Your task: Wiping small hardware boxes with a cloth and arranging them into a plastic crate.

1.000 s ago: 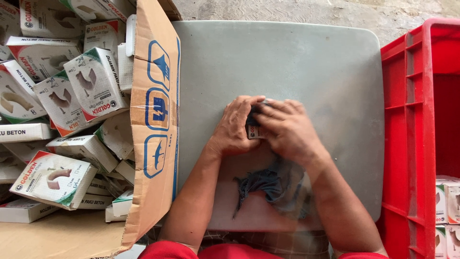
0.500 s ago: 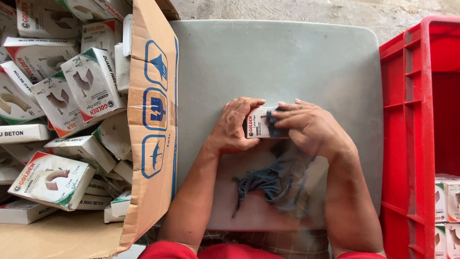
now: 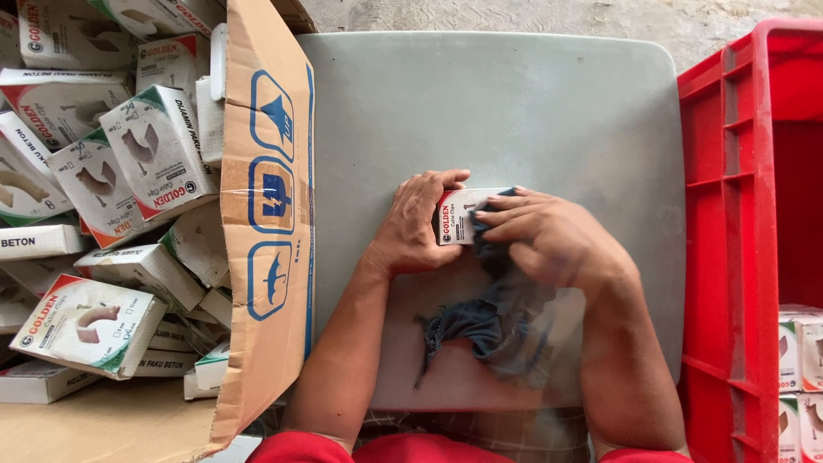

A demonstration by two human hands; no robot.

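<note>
The small white box (image 3: 459,214) with a red end sits near the middle of the grey table (image 3: 514,103), held between both hands. The left hand (image 3: 416,227) is wrapped round its left end, fingers curled over the far edge and thumb on the near side, clamped on it. The right hand (image 3: 549,236) presses a dark blue rag (image 3: 493,321) against the box's right half, fingers closed on the cloth; the rest of the rag trails toward the near edge of the table.

To the left, a big cardboard carton (image 3: 270,214) lies open, full of similar white boxes (image 3: 154,154) tumbled at all angles. On the right stands a red plastic crate (image 3: 741,240) with a few boxes in its near corner.

From where I stand, the risk looks slight: a hard push of the cloth could crush the thin card or pop the end flap, and if the left hand's hold loosens, the box could skid across the smooth tabletop. The trailing rag could also snag on the table's near edge.
</note>
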